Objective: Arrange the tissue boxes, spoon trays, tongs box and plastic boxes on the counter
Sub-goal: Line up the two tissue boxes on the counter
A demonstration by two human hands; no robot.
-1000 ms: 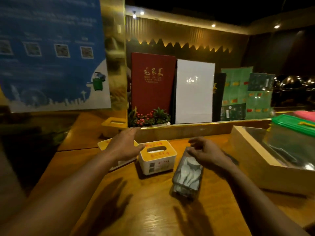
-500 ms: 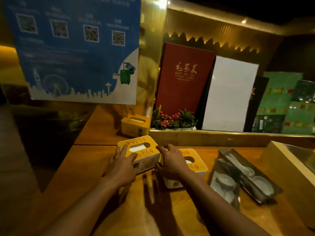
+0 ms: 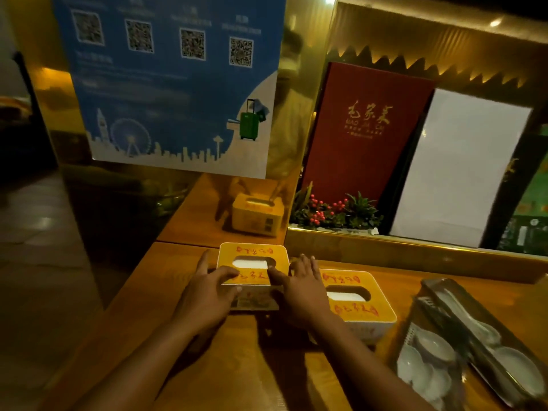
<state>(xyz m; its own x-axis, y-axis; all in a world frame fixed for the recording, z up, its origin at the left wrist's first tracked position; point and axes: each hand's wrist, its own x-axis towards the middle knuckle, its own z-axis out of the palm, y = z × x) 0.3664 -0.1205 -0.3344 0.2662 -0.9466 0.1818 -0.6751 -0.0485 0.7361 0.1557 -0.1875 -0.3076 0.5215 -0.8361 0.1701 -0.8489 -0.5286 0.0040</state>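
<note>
A yellow-topped tissue box sits near the back left of the wooden counter. My left hand grips its left side and my right hand grips its right side, thumbs on the lid. A second tissue box stands just to the right, partly behind my right wrist. Two clear spoon trays lie at the right: one holds several white spoons, the other lies slanted beside it with spoons inside.
The mirrored gold panel behind shows the box's reflection. A blue poster hangs at the back left. A raised ledge carries a small plant and upright menus. The counter's left edge drops to the floor.
Both hands have pushed the left tissue box back towards the mirrored panel and squared it; a second ago the right hand rested on a spoon tray. The view has moved closer and left.
</note>
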